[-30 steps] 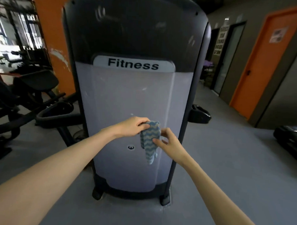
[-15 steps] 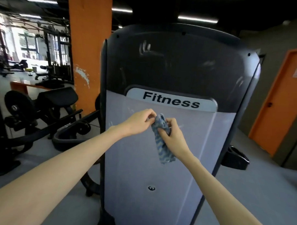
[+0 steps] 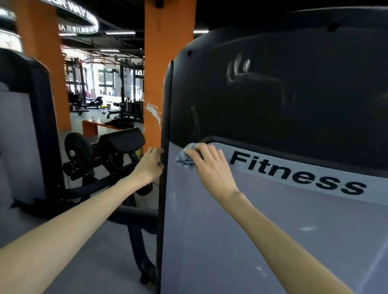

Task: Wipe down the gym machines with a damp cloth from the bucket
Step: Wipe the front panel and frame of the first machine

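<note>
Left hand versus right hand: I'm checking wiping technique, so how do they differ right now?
The left hand rests bare at the black side edge; the right hand presses the blue cloth on the grey panel. The left hand sits outside the panel; the right hand is beside the Fitness label. Both touch the same machine.

orange pillars point(image 3: 167, 64) rise from a grey floor point(image 3: 101, 264); bright windows point(image 3: 105, 77) glow beyond dark weight benches point(image 3: 123, 142).

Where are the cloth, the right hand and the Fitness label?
cloth point(image 3: 183, 160): head view, bunched blue edge beside the fingers.
right hand point(image 3: 210, 168): head view, its back.
Fitness label point(image 3: 297, 175): head view, middle of the strip.
</note>
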`<state>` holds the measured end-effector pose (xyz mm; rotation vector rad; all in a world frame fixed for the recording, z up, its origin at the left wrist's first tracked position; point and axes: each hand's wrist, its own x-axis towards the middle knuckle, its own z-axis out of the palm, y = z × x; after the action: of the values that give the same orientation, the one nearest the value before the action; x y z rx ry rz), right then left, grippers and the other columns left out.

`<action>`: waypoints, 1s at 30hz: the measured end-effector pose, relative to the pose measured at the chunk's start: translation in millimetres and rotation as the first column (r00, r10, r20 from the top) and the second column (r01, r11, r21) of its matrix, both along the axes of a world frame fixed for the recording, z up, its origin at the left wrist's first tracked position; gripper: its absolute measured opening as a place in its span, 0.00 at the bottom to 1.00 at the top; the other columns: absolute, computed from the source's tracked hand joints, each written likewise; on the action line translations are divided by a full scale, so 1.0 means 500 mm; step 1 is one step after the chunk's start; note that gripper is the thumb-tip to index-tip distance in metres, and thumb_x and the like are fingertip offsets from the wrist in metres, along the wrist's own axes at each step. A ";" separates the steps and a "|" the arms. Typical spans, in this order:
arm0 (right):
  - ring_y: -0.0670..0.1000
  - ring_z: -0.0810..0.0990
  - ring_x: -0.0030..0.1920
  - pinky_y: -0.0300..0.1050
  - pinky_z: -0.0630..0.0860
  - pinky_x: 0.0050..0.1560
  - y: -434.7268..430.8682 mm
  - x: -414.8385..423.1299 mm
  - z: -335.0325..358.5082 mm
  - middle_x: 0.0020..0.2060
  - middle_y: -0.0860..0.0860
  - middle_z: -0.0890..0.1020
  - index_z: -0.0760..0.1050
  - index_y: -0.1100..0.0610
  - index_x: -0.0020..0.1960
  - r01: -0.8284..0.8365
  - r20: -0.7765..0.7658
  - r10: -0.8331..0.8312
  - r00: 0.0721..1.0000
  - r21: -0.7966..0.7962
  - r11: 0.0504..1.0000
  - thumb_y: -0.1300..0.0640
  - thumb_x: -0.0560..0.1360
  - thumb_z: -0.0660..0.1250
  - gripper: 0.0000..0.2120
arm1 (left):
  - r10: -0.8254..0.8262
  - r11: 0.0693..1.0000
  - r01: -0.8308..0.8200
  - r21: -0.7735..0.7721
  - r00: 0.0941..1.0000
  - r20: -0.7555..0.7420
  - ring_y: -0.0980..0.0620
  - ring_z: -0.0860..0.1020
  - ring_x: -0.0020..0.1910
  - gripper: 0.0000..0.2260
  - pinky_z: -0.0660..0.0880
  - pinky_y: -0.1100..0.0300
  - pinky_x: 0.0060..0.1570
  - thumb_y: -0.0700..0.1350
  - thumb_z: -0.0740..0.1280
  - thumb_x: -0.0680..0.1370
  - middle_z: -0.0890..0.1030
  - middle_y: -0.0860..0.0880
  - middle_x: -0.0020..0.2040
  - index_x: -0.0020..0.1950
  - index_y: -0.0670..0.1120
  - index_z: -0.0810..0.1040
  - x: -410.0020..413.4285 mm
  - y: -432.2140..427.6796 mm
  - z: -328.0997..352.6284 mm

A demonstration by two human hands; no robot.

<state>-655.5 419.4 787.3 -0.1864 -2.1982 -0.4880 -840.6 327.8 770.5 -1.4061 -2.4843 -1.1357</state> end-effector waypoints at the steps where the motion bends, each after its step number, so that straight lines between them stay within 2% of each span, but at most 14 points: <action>1: 0.55 0.72 0.51 0.46 0.66 0.50 0.003 -0.022 -0.002 0.51 0.56 0.78 0.76 0.60 0.58 -0.004 0.023 0.003 1.000 0.041 0.999 0.71 0.56 0.75 0.30 | 0.000 1.000 0.000 0.004 1.000 0.009 0.44 0.68 0.67 0.22 0.65 0.59 0.61 0.34 0.61 0.77 0.68 0.43 0.66 0.71 0.40 0.66 -0.013 0.003 -0.006; 5: 0.57 0.80 0.55 0.51 0.72 0.63 0.013 -0.095 -0.036 0.51 0.56 0.81 0.80 0.61 0.53 -0.006 0.099 -0.004 0.995 0.102 0.995 0.68 0.55 0.78 0.27 | -0.094 0.995 0.095 -0.035 0.995 0.014 0.49 0.62 0.73 0.29 0.59 0.66 0.66 0.29 0.60 0.75 0.62 0.46 0.75 0.76 0.43 0.61 -0.049 0.012 -0.029; 7: 0.57 0.77 0.62 0.49 0.66 0.69 0.014 -0.110 -0.055 0.58 0.58 0.80 0.78 0.61 0.61 0.111 0.174 -0.139 0.975 0.163 0.980 0.64 0.59 0.78 0.30 | -0.131 0.991 0.131 -0.037 0.991 0.002 0.50 0.61 0.74 0.29 0.56 0.68 0.65 0.28 0.60 0.75 0.62 0.46 0.75 0.76 0.43 0.61 -0.064 0.022 -0.031; 10: 0.61 0.49 0.77 0.52 0.40 0.74 0.027 -0.117 -0.118 0.76 0.64 0.52 0.47 0.67 0.77 0.209 0.403 -0.350 0.845 0.354 0.912 0.62 0.77 0.62 0.34 | -0.128 0.991 0.129 0.040 0.992 -0.016 0.48 0.68 0.70 0.28 0.60 0.72 0.62 0.26 0.57 0.75 0.69 0.46 0.71 0.73 0.44 0.67 -0.079 0.030 -0.026; 12: 0.62 0.41 0.77 0.54 0.33 0.71 0.027 -0.128 -0.153 0.77 0.64 0.45 0.40 0.67 0.76 0.190 0.499 -0.407 0.765 0.429 0.883 0.61 0.81 0.54 0.31 | -0.133 0.987 0.134 0.089 0.991 -0.012 0.44 0.74 0.63 0.27 0.67 0.68 0.58 0.25 0.56 0.74 0.74 0.45 0.67 0.70 0.44 0.72 -0.088 0.029 -0.019; 14: 0.61 0.44 0.77 0.54 0.33 0.70 0.032 -0.149 -0.166 0.77 0.62 0.48 0.43 0.66 0.77 0.187 0.495 -0.409 0.767 0.438 0.880 0.61 0.81 0.56 0.31 | -0.159 0.984 0.160 0.076 0.987 -0.024 0.42 0.77 0.57 0.25 0.72 0.68 0.51 0.26 0.56 0.75 0.78 0.42 0.63 0.68 0.44 0.74 -0.098 0.025 -0.006; 16: 0.59 0.51 0.77 0.53 0.38 0.72 0.031 -0.177 -0.137 0.77 0.60 0.55 0.53 0.63 0.77 0.229 0.407 -0.396 0.823 0.401 0.887 0.60 0.77 0.64 0.33 | -0.203 0.977 0.204 0.057 0.979 -0.014 0.46 0.77 0.56 0.24 0.70 0.75 0.48 0.27 0.56 0.76 0.80 0.42 0.60 0.67 0.44 0.75 -0.118 0.021 0.005; 17: 0.57 0.57 0.76 0.53 0.42 0.72 0.030 -0.193 -0.112 0.75 0.58 0.62 0.59 0.61 0.76 0.265 0.322 -0.404 0.856 0.397 0.879 0.59 0.75 0.67 0.32 | -0.239 0.970 0.238 0.055 0.971 0.015 0.51 0.77 0.58 0.24 0.70 0.74 0.55 0.27 0.56 0.76 0.80 0.45 0.60 0.67 0.45 0.74 -0.130 0.020 0.007; 19: 0.56 0.65 0.73 0.52 0.48 0.73 0.028 -0.219 -0.069 0.72 0.56 0.69 0.67 0.60 0.72 0.322 0.201 -0.397 0.895 0.326 0.889 0.61 0.70 0.71 0.32 | -0.318 0.947 0.311 0.082 0.944 0.087 0.59 0.75 0.63 0.26 0.69 0.58 0.67 0.27 0.57 0.75 0.80 0.52 0.61 0.68 0.48 0.73 -0.158 0.022 0.005; 21: 0.56 0.63 0.74 0.53 0.48 0.74 0.033 -0.229 -0.068 0.73 0.57 0.67 0.64 0.62 0.73 0.356 0.155 -0.412 0.898 0.297 0.886 0.63 0.70 0.70 0.33 | -0.348 0.936 0.337 0.105 0.930 0.119 0.60 0.74 0.64 0.26 0.67 0.54 0.69 0.27 0.57 0.76 0.80 0.55 0.60 0.69 0.48 0.73 -0.179 0.024 0.001; 24: 0.57 0.56 0.76 0.55 0.41 0.74 0.036 -0.215 -0.163 0.76 0.57 0.59 0.54 0.61 0.76 0.360 0.336 -0.536 0.775 0.463 0.810 0.57 0.73 0.69 0.38 | -0.378 0.926 0.372 0.072 0.919 0.114 0.62 0.72 0.64 0.25 0.64 0.72 0.64 0.28 0.56 0.77 0.79 0.56 0.61 0.68 0.49 0.73 -0.193 0.025 -0.007; 26: 0.55 0.64 0.74 0.54 0.45 0.75 0.038 -0.205 -0.199 0.73 0.55 0.67 0.63 0.57 0.73 0.331 0.462 -0.553 0.694 0.478 0.814 0.52 0.66 0.76 0.40 | -0.418 0.908 0.415 0.059 0.905 0.077 0.56 0.77 0.58 0.25 0.69 0.71 0.56 0.30 0.56 0.78 0.78 0.57 0.63 0.69 0.51 0.72 -0.202 0.025 -0.011; 28: 0.54 0.71 0.69 0.50 0.56 0.73 0.038 -0.214 -0.168 0.68 0.54 0.74 0.73 0.56 0.68 0.307 0.419 -0.515 0.748 0.468 0.828 0.56 0.58 0.80 0.39 | -0.450 0.893 0.446 0.066 0.891 0.056 0.47 0.81 0.50 0.25 0.75 0.60 0.49 0.31 0.56 0.78 0.77 0.58 0.63 0.69 0.52 0.72 -0.214 0.027 -0.012; 30: 0.56 0.72 0.69 0.51 0.59 0.73 0.033 -0.227 -0.103 0.67 0.56 0.74 0.73 0.60 0.67 0.353 0.287 -0.471 0.834 0.378 0.856 0.62 0.52 0.81 0.44 | -0.454 0.889 0.452 0.067 0.891 0.023 0.58 0.78 0.57 0.25 0.71 0.72 0.54 0.29 0.56 0.77 0.77 0.54 0.64 0.70 0.49 0.71 -0.217 0.026 -0.012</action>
<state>-768.9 436.0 735.8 -0.4423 -2.4082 -1.1960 -949.0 340.9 764.4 -2.0336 -2.1745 -1.3018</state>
